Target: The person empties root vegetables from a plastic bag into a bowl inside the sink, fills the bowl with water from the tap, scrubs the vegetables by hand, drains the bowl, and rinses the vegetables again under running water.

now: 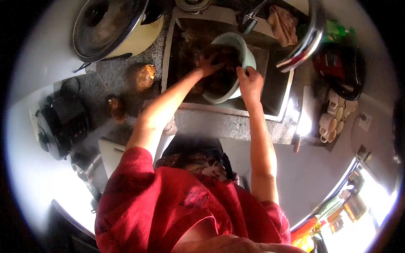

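A pale green basin (248, 55) is tilted on its side in the dark sink (270, 97), its mouth facing left. My right hand (252, 82) grips the basin's near right rim, thumb over the edge. My left hand (207, 66) is at the basin's mouth with its fingers spread, over dark brown matter (225, 63) that I cannot name. Whether the left fingertips touch that matter is hard to tell in the shadow. The chrome faucet (310, 42) arches over the right side of the sink, with a second spout (249, 23) behind the basin.
Left of the sink, a lidded cream cooker (135, 38) and two brown lumps (144, 76) stand on the stone counter (99, 95). A black appliance (63, 124) is farther left. To the right are a wooden-handled knife (304, 114), several white cups (333, 118) and a cloth (282, 24).
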### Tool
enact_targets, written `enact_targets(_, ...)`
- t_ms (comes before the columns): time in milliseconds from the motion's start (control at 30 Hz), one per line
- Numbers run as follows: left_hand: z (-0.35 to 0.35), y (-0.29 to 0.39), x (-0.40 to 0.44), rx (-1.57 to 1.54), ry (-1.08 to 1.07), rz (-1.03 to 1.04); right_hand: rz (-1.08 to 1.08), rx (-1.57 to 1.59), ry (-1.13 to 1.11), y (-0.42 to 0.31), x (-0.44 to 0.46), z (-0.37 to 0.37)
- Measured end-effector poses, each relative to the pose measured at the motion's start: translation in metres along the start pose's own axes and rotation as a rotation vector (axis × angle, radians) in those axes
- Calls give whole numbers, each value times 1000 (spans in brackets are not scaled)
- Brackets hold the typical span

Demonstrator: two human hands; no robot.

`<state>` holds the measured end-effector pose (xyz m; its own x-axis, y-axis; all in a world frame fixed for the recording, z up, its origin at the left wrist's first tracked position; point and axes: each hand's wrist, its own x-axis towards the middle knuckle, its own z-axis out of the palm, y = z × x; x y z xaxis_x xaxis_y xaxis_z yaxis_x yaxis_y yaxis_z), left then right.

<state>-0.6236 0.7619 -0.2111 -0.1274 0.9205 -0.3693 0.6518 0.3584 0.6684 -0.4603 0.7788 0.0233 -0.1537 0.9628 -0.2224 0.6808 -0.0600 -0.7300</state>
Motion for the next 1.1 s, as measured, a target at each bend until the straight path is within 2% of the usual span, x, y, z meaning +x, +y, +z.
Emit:
enact_targets(33,-3,3,0,-68,-49,-23,-23,-91,-28,-2,0,-1)
enact_targets(167,4,12,0,-272,-142,-44,-119,-116,-8,-28,-6,6)
enact_targets(233,8,15,-3,-505,-182,6,-305,-238,37,-38,-6,14)
enact_targets(333,16,20,-19,-912,-245,98,-442,-428,12,-45,-12,27)
enact_targets(400,19,22,-31,-1096,-268,137,-547,-446,-1,-48,-21,32)
enact_targets(500,18,22,-41,-1257,-276,156,-533,-499,-56,-53,-30,37)
enact_targets(600,8,22,-40,-1335,-253,139,-521,-451,-20,-60,-32,36)
enact_targets(667,-5,18,-33,-1306,-244,30,-458,-275,36,-60,-29,22)
enact_targets(700,-10,14,-31,-1262,-243,-58,-311,-223,38,-53,-28,15)
enact_targets(800,-44,7,-25,-983,-300,-348,96,308,-79,20,-12,-2)
enact_targets(867,-68,15,-32,-910,-239,-377,268,504,-28,66,-9,-3)
enact_targets(900,-112,42,-50,-983,-393,-479,211,580,45,69,-8,-10)
enact_targets(933,-118,43,-55,-1079,-373,-443,270,409,33,87,1,-19)
enact_targets(1000,-123,40,-62,-1216,-380,-455,136,-12,33,150,23,-31)
enact_targets(1033,-125,39,-69,-1209,-388,-448,137,-269,-33,150,23,-43)
enact_targets(1067,-128,37,-77,-1272,-370,-336,133,-264,-19,148,23,-48)
enact_targets(1100,-131,36,-87,-1331,-353,-226,80,-412,1,162,24,-48)
